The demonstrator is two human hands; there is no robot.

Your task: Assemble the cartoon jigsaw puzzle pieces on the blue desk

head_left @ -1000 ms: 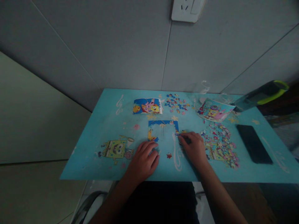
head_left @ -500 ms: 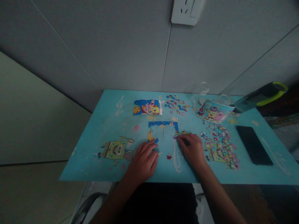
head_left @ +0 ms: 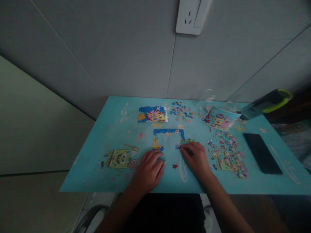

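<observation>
Just below the middle of the frame, the right hand point(head_left: 196, 159) has its fingertips pinched on a small puzzle piece point(head_left: 178, 147) at the lower right corner of the half-built puzzle frame point(head_left: 168, 138), while the left hand point(head_left: 148, 169) lies flat and loose on the blue table point(head_left: 102, 136) just under the frame's lower left corner, holding nothing. Off to the right sits a big heap of loose pieces point(head_left: 227, 153) with a dark phone point(head_left: 262, 152) beyond it, and toward the top are a reference picture point(head_left: 152, 114), a smaller scatter of pieces point(head_left: 181, 110) and a printed bag point(head_left: 220, 118).
</observation>
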